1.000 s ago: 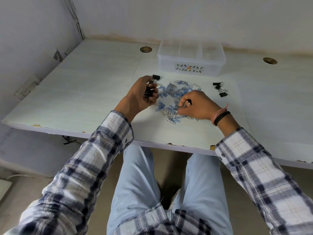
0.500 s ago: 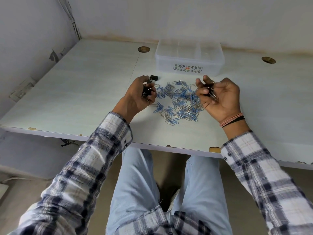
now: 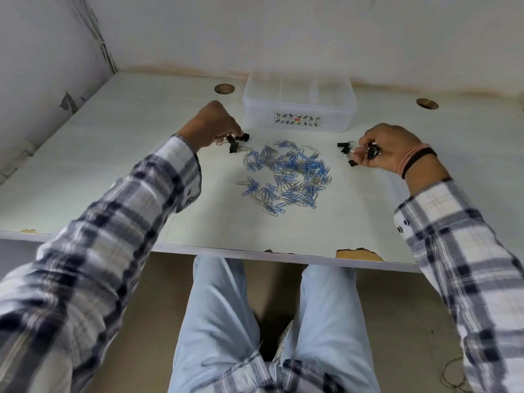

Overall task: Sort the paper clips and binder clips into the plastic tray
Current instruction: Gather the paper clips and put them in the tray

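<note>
left hand point(image 3: 215, 124) pinched binder clips point(image 3: 236, 141) left of paper clips point(image 3: 286, 177), right hand point(image 3: 388, 147) gripped more at right, plastic tray point(image 3: 299, 104) beyond

Office-type spot: desk point(image 3: 113, 154) w/ cable holes point(image 3: 224, 88).

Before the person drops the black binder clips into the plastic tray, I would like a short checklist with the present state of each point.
1. Right hand holds binder clips: ok, fingers are curled round several.
2. Left hand holds binder clips: cannot tell; fingertips are at them, but some seem to lie on the table.
3. Loose binder clips on the right collected: not ok, they lie on the table beside the right hand.
4. Plastic tray open and within reach: ok, no lid, between both hands.
5. Tray compartments empty: cannot tell, walls are translucent.
6. Paper clips sorted: not ok, piled on the table.
</note>
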{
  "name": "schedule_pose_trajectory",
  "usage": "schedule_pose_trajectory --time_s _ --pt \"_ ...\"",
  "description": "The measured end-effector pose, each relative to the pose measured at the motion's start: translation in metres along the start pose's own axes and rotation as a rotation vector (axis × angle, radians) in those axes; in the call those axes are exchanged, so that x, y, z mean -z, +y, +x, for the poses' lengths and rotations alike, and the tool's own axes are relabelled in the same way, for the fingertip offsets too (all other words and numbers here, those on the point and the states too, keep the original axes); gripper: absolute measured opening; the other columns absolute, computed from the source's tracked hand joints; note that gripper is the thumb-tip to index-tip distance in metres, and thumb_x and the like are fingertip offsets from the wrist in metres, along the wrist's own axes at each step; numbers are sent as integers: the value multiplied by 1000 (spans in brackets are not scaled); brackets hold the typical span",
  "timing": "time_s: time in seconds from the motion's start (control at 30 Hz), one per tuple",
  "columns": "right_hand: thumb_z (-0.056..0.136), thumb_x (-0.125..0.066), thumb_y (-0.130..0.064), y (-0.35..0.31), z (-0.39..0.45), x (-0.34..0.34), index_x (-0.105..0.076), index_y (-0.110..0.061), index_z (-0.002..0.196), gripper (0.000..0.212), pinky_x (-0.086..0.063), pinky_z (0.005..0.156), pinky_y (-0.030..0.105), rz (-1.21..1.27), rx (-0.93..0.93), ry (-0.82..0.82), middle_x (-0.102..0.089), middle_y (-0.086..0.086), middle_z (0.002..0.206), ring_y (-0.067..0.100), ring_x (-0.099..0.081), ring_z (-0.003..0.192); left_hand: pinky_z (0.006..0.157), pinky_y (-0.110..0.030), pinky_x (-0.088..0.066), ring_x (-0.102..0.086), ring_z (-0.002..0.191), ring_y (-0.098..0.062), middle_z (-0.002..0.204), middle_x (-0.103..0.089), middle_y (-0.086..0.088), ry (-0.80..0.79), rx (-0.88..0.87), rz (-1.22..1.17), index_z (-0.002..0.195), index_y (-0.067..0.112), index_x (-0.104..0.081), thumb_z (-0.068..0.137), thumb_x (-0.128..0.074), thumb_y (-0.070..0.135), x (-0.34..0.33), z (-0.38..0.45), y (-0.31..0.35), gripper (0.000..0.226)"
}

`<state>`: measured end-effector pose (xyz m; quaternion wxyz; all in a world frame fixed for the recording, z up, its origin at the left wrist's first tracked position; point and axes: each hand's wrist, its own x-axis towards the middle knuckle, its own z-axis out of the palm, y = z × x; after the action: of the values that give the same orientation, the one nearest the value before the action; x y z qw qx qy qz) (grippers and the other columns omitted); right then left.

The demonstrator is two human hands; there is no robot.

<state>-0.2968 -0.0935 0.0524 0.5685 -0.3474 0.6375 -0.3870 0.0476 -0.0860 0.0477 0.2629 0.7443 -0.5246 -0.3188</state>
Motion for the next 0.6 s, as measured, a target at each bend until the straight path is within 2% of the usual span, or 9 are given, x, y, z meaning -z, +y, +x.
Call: schedule_pose_trajectory --time_s 0.07,0.1,0.17,0.2,0.23,0.3,0.4,0.5,0.6 --pt "88 -49 12 -6 2 -1 -55 -1 90 14 -59 63 36 -176 13 15 -52 19 94 32 -62 75 53 -28 -40 -50 53 -24 64 -58 -13 -16 -31 125 87 -11 -68 77 -82 5 0 8 5 23" --pt "87 -51 12 -9 2 -1 -56 0 98 17 -60 68 39 -265 36 19 -53 20 99 35 -64 80 54 -29 -45 -54 56 -24 68 -62 -14 -12 -58 171 92 -10 -70 77 -82 3 0 10 6 24" --pt "89 -51 7 -12 6 -1 -55 -4 110 24 -60 84 47 -437 80 4 -56 17 100 40 -65 100 67 -34 -56 -63 69 -25 83 -70 -15 15 -113 248 97 -5 -73 76 -83 2 -2 9 7 24" --pt "91 -50 5 -13 7 -1 -54 -6 111 23 -57 91 49 -490 99 4 -57 14 94 37 -66 101 72 -34 -57 -64 74 -25 88 -71 -16 26 -130 270 99 -5 -74 76 -83 2 -4 10 6 26" --pt "93 -49 4 -13 5 -1 -56 -5 113 22 -55 93 50 -486 97 11 -56 12 88 33 -66 94 73 -33 -56 -64 74 -25 89 -71 -16 28 -145 282 100 -5 -74 75 -83 0 -5 10 5 26" --pt "96 -48 3 -12 3 0 -59 1 122 28 -54 88 45 -471 103 40 -57 13 88 24 -60 79 66 -29 -53 -62 64 -21 88 -71 -16 35 -171 309 99 -5 -74 77 -81 -4 -8 8 3 24" --pt "92 -49 0 -8 -1 -3 -60 5 125 35 -56 86 43 -618 197 122 -63 20 111 26 -58 92 54 -22 -49 -60 58 -14 90 -71 -15 65 -210 348 100 -3 -75 81 -75 -6 -9 8 -1 19" --pt "86 -52 -2 0 -10 -13 -62 7 122 39 -55 95 44 -769 380 199 -64 26 124 36 -64 102 72 -25 -53 -70 85 -25 102 -73 -14 132 -263 391 103 4 -76 81 -72 -5 -10 3 0 24" --pt "87 -54 -4 10 -20 -29 -66 -4 122 37 -54 96 37 -836 514 93 -64 15 126 34 -65 110 90 -30 -55 -71 102 -31 111 -74 -17 177 -343 373 106 3 -76 84 -61 -6 -23 -7 6 28"
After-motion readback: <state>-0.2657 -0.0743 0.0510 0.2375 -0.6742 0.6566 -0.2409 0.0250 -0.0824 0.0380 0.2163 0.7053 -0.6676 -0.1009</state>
